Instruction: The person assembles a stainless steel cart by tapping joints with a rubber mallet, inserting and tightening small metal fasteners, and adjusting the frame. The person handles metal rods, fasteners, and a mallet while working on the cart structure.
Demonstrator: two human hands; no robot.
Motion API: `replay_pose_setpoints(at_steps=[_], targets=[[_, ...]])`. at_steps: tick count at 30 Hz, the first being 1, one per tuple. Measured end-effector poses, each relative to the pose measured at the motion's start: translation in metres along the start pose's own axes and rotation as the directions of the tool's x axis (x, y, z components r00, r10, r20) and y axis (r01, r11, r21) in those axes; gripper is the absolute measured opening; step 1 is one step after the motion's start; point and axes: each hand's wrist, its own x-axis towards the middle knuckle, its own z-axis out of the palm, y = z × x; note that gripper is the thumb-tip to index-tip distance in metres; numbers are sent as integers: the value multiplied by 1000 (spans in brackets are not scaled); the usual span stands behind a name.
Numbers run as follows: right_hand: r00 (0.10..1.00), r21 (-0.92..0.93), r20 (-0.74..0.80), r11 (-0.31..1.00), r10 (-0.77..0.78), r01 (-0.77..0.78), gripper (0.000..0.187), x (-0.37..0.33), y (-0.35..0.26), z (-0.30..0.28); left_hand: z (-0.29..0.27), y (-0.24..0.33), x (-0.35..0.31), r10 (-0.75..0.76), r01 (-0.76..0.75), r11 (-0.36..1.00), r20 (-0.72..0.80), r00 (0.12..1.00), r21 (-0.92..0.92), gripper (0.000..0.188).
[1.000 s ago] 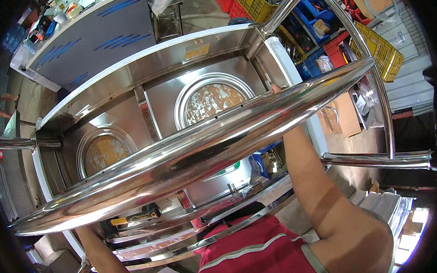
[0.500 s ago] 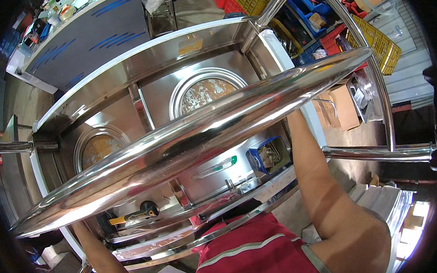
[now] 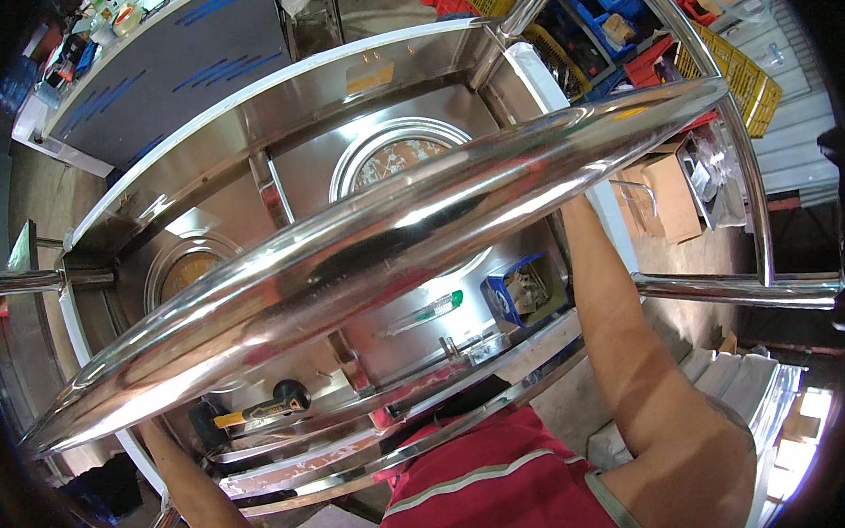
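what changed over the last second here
The long steel panel has tilted, its right end rising toward the upper right. The right forearm has stretched up along with it. Both hands are hidden behind the panel. The steel frame, screwdriver, blue box and hammer stayed put.

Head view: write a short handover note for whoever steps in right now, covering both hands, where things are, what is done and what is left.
Both hands are hidden behind the large shiny steel panel, which runs across the view; both forearms reach up to it, so the grip cannot be confirmed.
The right forearm rises to the panel's right part, the left forearm to its lower left end.
Below stands a steel frame with two round openings.
On its sheet lie a hammer, a green-tipped screwdriver and a small blue box.
Done: panel raised over the frame.
Left: it is not yet seated.
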Motion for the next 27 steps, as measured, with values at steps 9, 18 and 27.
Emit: replay_pose_setpoints(at_steps=[9,18,27], targets=[[999,78,-21,996,40,-38,28,-11,-8,7,-6,-13,12,50,-51,999,63,997,12,49],[974,-96,-202,988,99,-121,61,-68,-10,18,6,5,1,-223,211,972,-118,968,-105,47],[946,-573,92,760,-312,307,33,-271,1,-12,90,34,-108,424,-131,716,-279,862,685,49]])
